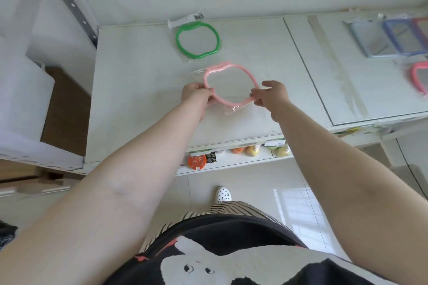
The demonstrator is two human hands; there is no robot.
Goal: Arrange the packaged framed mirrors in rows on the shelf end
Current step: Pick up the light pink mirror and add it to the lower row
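Note:
A pink apple-shaped framed mirror (pixel 231 76) in clear wrapping lies at the middle of the white shelf top (pixel 139 90). My left hand (pixel 196 96) grips its left rim, and my right hand (pixel 269 96) pinches its right rim and the wrapper's edge. Behind it, near the wall, a green apple-shaped framed mirror (pixel 197 39) lies flat in its packaging with a barcode tag. On the right part of the shelf lie several more packaged mirrors: rectangular blue-framed ones (pixel 391 38) and a pink one (pixel 419 76) cut off by the frame edge.
A metal upright (pixel 71 4) and white shelving stand at the left. A lower shelf (pixel 231 162) under the front edge holds small packaged goods, orange and yellow. A strip of tape (pixel 335 65) crosses the right shelf panel. My shoe (pixel 223 193) is on the tiled floor.

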